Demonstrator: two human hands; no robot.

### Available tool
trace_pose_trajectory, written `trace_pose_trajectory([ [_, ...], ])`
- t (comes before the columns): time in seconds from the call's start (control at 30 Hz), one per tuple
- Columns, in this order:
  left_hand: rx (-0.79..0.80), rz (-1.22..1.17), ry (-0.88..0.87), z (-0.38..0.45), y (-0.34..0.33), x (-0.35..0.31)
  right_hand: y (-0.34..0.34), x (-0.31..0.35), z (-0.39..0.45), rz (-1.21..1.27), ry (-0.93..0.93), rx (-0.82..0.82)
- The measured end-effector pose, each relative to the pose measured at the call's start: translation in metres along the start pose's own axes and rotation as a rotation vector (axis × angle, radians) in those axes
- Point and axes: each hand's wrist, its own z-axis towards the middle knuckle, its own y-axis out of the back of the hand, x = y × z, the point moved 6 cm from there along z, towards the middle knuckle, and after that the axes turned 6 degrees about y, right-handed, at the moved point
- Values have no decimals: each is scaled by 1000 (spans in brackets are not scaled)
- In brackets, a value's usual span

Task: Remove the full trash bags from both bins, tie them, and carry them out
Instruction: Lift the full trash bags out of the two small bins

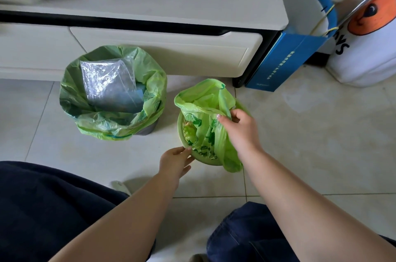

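**Bag coming off the small bin**

Bag (205, 116) sits in the small bin (203, 160), just under my right hand (237, 126), which pinches its gathered top edge so I can draw the mouth shut and lift. My left hand (175, 161), fingers loosely spread, touches the near rim, I judge to hold the bin down. Beyond my left hand, the big bin's bag (111, 94) stands open, untouched, against the drawer (167, 51).
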Motion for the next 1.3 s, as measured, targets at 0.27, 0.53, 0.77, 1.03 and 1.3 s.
trace_pose_trajectory([
  [0.27, -79, -72, -19, 4, -12, -13, 25, 26, 30, 12, 73, -113],
  [0.53, -104, -87, -69, 12, -38, -48, 48, 75, 65, 1, 228, -170],
  [0.77, -83, -171, -69, 25, -60, -71, 60, 109, 85, 83, 297, -189],
  [1.03, -100, -240, -67, 39, -69, -75, 67, 122, 96, 74, 325, -192],
  [1.3, -295, 262, -573, -32, -47, -102, 74, 153, 83, -7, 433, -150],
])
